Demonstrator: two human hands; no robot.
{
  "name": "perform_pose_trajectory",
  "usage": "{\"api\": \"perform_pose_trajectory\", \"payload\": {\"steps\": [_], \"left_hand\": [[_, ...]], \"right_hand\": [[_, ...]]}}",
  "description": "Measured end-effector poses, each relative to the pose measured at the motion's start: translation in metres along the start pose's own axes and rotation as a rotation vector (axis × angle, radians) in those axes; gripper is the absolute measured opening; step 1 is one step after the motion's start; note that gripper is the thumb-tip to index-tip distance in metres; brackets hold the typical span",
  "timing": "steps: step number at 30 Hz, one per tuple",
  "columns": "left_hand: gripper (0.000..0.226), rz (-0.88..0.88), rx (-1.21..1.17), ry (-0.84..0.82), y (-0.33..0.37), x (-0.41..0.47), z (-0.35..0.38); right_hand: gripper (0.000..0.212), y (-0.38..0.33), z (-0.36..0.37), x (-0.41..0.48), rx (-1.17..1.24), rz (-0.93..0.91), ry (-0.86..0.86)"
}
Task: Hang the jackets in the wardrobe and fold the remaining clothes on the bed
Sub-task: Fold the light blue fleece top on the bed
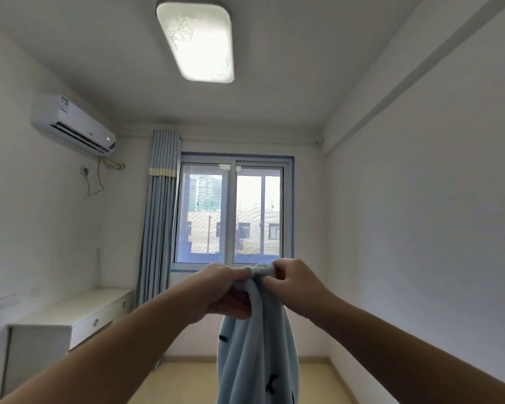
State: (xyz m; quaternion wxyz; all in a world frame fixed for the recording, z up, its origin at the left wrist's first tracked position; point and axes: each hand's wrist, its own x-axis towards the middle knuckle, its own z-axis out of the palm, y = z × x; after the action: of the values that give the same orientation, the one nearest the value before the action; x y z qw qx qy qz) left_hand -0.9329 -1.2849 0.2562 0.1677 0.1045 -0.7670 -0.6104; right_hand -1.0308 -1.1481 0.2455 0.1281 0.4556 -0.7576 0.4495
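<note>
A light blue garment (257, 351) with small dark marks hangs down in front of me, held up at chest height before the window. My left hand (225, 290) grips its top edge from the left, fingers curled into the cloth. My right hand (292, 282) pinches the same bunched top edge from the right, close beside the left hand. The lower part of the garment runs out of the frame at the bottom. Neither the bed nor the wardrobe is in view.
A white desk with drawers (70, 319) stands along the left wall. A blue curtain (158, 223) hangs beside the window (233, 214). An air conditioner (73, 125) is mounted high on the left. Wooden floor (187, 380) lies ahead; a bare white wall runs along the right.
</note>
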Motion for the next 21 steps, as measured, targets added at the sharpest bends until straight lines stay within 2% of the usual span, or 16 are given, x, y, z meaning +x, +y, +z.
{"api": "perform_pose_trajectory", "payload": {"steps": [2, 5, 7, 10, 14, 18, 21], "left_hand": [[0.036, 0.017, 0.021, -0.066, 0.001, -0.003, -0.004], [0.038, 0.055, 0.074, -0.241, 0.005, -0.007, -0.015], [0.034, 0.108, 0.19, -0.284, 0.006, -0.007, -0.02], [0.029, 0.234, 0.46, -0.196, 0.009, -0.004, -0.022], [0.035, 0.41, 0.806, -0.069, 0.011, 0.005, -0.022], [0.047, 0.565, 0.772, -0.006, -0.01, 0.007, -0.03], [0.03, 0.687, 0.662, -0.02, -0.039, -0.001, -0.046]], "right_hand": [[0.013, -0.001, -0.002, -0.001, -0.019, -0.027, -0.054], [0.011, 0.001, -0.01, -0.003, 0.09, -0.03, -0.164], [0.011, 0.002, -0.014, -0.005, 0.136, -0.057, -0.24], [0.017, 0.003, -0.015, -0.007, 0.136, -0.11, -0.302], [0.02, 0.006, -0.011, -0.009, 0.106, -0.14, -0.305], [0.011, 0.013, -0.01, -0.013, 0.133, -0.145, -0.266], [0.014, 0.019, -0.019, -0.011, 0.178, -0.155, -0.206]]}}
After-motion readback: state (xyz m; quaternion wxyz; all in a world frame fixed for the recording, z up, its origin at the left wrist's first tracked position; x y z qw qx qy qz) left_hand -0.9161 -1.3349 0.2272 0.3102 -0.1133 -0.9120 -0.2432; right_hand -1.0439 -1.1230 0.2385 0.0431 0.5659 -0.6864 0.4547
